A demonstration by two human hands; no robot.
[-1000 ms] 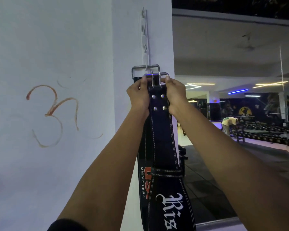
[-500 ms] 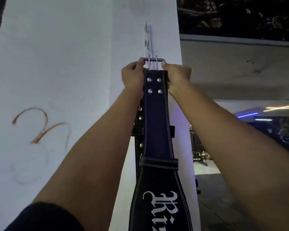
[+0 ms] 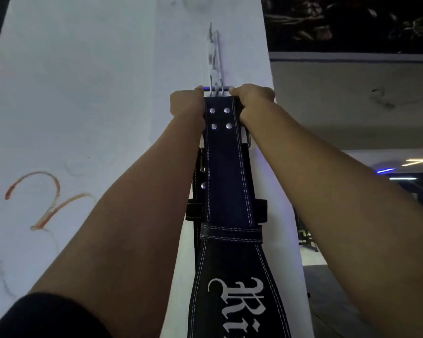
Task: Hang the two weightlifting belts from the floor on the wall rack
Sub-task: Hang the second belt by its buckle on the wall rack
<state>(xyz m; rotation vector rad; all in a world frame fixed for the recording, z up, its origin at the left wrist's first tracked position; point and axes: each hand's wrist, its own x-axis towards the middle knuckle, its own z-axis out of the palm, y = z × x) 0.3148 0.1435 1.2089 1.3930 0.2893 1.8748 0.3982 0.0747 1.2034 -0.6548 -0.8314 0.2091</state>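
Note:
A black weightlifting belt (image 3: 226, 172) with white stitching, four rivets and white gothic lettering hangs straight down between my raised arms. Its metal buckle (image 3: 216, 89) is at the top, level with the lower hooks of the white wall rack (image 3: 214, 52) fixed to the pillar. My left hand (image 3: 187, 104) grips the belt's top left corner and my right hand (image 3: 250, 100) grips its top right corner. A second black belt (image 3: 197, 189) hangs on the rack behind the first, mostly hidden, with its buckle edge showing on the right.
The white pillar (image 3: 122, 93) carries a reddish painted mark (image 3: 47, 201) on its left face. To the right are a mirror or opening onto the dim gym with ceiling lights (image 3: 420, 162) and a dark floor.
Both hands have lifted the belt's buckle end upward along the pillar, from beside the other belt's buckle to the rack's hooks above it. The camera has tilted up.

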